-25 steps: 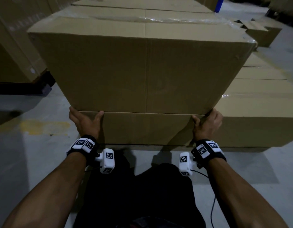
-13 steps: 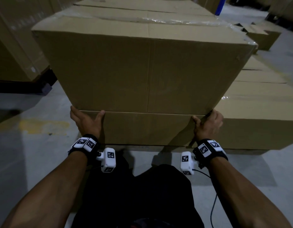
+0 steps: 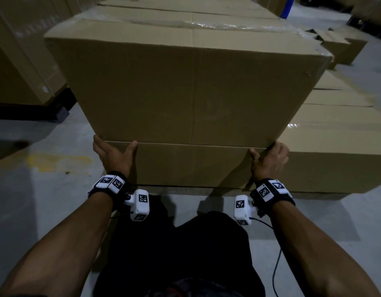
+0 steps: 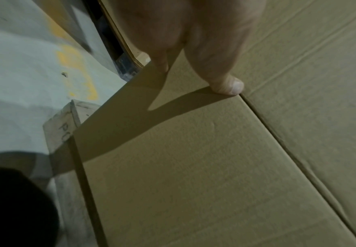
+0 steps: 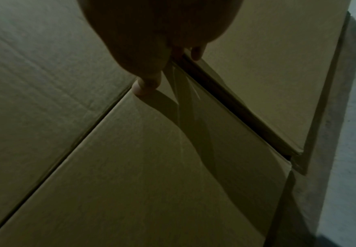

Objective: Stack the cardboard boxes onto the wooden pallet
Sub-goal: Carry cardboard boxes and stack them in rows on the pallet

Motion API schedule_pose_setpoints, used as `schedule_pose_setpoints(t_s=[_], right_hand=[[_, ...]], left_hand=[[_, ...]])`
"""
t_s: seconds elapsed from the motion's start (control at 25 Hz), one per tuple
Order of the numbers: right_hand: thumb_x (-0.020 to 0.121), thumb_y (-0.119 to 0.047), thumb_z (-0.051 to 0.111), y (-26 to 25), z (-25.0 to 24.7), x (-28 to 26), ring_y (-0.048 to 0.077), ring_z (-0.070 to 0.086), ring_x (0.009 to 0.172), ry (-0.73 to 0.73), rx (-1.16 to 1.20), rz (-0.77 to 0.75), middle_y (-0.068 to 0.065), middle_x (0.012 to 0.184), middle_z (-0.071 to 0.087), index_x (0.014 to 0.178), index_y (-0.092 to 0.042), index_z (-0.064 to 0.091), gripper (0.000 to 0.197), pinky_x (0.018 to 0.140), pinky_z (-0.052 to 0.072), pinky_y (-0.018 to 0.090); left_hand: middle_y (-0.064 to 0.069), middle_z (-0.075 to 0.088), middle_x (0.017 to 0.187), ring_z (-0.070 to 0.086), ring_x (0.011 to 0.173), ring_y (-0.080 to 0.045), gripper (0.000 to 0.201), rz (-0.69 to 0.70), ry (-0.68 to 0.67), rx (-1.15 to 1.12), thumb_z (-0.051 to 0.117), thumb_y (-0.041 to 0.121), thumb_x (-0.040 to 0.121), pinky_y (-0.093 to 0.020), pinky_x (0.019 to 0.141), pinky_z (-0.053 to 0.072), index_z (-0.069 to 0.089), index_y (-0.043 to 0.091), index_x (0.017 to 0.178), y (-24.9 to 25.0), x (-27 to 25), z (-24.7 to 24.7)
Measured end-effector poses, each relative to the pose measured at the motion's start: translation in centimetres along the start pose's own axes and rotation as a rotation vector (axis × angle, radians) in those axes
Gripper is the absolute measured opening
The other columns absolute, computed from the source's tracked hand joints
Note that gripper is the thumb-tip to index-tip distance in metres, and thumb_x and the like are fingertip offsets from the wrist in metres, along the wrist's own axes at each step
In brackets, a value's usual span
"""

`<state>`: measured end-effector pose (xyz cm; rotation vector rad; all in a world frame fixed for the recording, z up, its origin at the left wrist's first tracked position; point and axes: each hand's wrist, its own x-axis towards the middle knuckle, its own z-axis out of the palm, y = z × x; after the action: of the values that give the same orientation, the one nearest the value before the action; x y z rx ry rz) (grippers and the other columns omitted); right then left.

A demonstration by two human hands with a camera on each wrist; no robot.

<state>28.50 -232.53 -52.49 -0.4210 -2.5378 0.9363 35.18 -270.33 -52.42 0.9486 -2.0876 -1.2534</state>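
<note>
The big cardboard box point(image 3: 189, 91) sits on a lower box point(image 3: 193, 166); left hand point(image 3: 112, 156) and right hand point(image 3: 268, 160) grip its bottom corners, seemingly bulky, stiff, probably heavy

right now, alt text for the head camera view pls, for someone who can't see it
Two bare hands, left hand and right hand, grip the bottom corners of a large cardboard box sitting on a lower box. More boxes lie flat to the right on a grey concrete floor.
</note>
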Motion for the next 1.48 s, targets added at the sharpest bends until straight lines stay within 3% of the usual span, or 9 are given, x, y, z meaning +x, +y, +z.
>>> schedule_pose_setpoints(t_s=[0.2,0.32,0.4,0.48,0.6,0.76,0.96,1.24,1.48], right_hand=[[0.089,-0.031,0.072,-1.0,-0.7,-0.7,0.035,0.039,0.129,-0.064,0.018,0.044,0.011,0.149,0.032,0.142,-0.007,0.037,0.068,0.107,0.039,0.047],[0.091,-0.023,0.067,-1.4,-0.9,-1.9,0.035,0.036,0.133,-0.114,0.012,0.076,0.005,0.156,0.024,0.149,-0.01,0.028,0.071,0.11,0.037,0.048],[0.093,-0.022,0.064,-1.4,-0.9,-2.7,0.033,0.029,0.141,-0.186,-0.021,0.081,0.001,0.163,0.013,0.155,-0.012,0.021,0.076,0.116,0.033,0.049],[0.095,-0.024,0.061,-1.5,-1.3,-3.9,0.032,0.023,0.146,-0.27,-0.093,0.057,0.003,0.165,0.008,0.155,-0.012,0.026,0.07,0.119,0.029,0.047],[0.097,-0.026,0.056,-1.6,-3.5,-5.7,0.035,0.032,0.141,-0.385,-0.203,0.036,0.013,0.158,0.028,0.145,-0.01,0.044,0.053,0.116,0.032,0.045],[0.098,-0.031,0.051,-3.6,-11.2,-6.6,0.037,0.042,0.131,-0.597,-0.361,0.07,0.017,0.144,0.047,0.14,-0.008,0.05,0.048,0.109,0.037,0.043],[0.1,-0.041,0.047,-8.7,-24.3,-5.4,0.035,0.042,0.134,-0.75,-0.466,0.097,0.013,0.148,0.047,0.144,-0.014,0.047,0.051,0.109,0.038,0.044],[0.1,-0.039,0.048,-16.0,-42.5,-3.1,0.035,0.04,0.136,-0.804,-0.427,0.216,0.012,0.15,0.045,0.145,-0.016,0.047,0.05,0.11,0.037,0.045],[0.1,-0.039,0.05,-16.0,-49.2,1.6,0.036,0.043,0.133,-0.676,-0.376,0.247,0.015,0.146,0.049,0.143,-0.014,0.049,0.05,0.107,0.04,0.045]], left_hand=[[-0.007,-0.006,0.165,0.02,0.148,-0.035,0.111,-0.039,-0.066,0.02,0.073,0.041,0.087,-0.044,0.12,0.024,-0.007,0.009,0.157,0.1,-0.6,-0.5],[-0.003,-0.014,0.165,0.017,0.15,-0.035,0.104,-0.108,-0.148,0.152,0.069,0.035,0.091,-0.045,0.12,0.026,-0.009,0.012,0.157,0.3,-1.5,0.1],[-0.007,-0.007,0.166,0.015,0.15,-0.036,0.102,-0.145,-0.255,0.257,0.068,0.032,0.092,-0.049,0.119,0.027,-0.007,0.013,0.157,1.2,-2.7,1.1],[-0.012,0.004,0.165,0.015,0.15,-0.036,0.093,-0.116,-0.403,0.401,0.065,0.034,0.093,-0.049,0.119,0.025,0.002,0.01,0.157,2.8,-4.6,1.8],[-0.016,0.015,0.163,0.013,0.15,-0.034,0.073,0.086,-0.578,0.685,0.059,0.033,0.094,-0.047,0.119,0.023,0.022,0.008,0.152,6.4,-8.7,1.5],[-0.017,0.038,0.15,0.029,0.142,-0.035,0.054,0.374,-0.741,0.926,0.052,0.036,0.096,-0.046,0.112,0.033,0.04,0.008,0.141,12.4,-13.8,-1.8],[-0.011,0.032,0.158,0.016,0.15,-0.031,0.057,0.469,-0.892,1.004,0.047,0.04,0.098,-0.044,0.119,0.024,0.037,0.009,0.146,23.1,-18.5,-7.3],[-0.012,0.031,0.158,0.018,0.149,-0.029,0.058,0.589,-0.996,1.041,0.045,0.042,0.1,-0.041,0.121,0.02,0.037,0.009,0.146,41.4,-24.7,-13.8],[-0.01,0.048,0.143,0.036,0.137,-0.026,0.048,0.802,-0.982,0.927,0.049,0.041,0.099,-0.037,0.114,0.032,0.047,0.01,0.135,48.8,-28.0,-10.5]])
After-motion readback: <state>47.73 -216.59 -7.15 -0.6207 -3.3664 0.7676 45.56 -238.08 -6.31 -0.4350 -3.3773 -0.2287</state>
